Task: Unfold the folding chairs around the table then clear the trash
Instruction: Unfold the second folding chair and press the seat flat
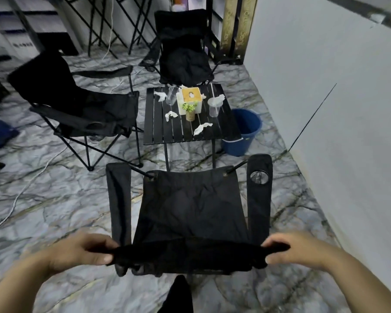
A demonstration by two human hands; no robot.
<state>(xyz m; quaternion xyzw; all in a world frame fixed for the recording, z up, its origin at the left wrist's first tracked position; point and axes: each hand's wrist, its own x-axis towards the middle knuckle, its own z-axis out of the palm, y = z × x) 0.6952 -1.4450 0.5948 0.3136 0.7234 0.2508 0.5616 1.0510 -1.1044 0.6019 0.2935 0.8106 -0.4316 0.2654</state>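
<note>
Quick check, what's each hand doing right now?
Left hand: grips the top edge of the near chair's backrest.
Right hand: grips the same edge, other end.

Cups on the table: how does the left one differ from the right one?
The left cup looks empty; the right cup has a tissue stuffed in its mouth. The left cup stands farther back, left of the box; the right cup stands nearer, on the box's right. Both are clear and stand on the table.

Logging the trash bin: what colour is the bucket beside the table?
Blue bucket, clearest in the head view.
</note>
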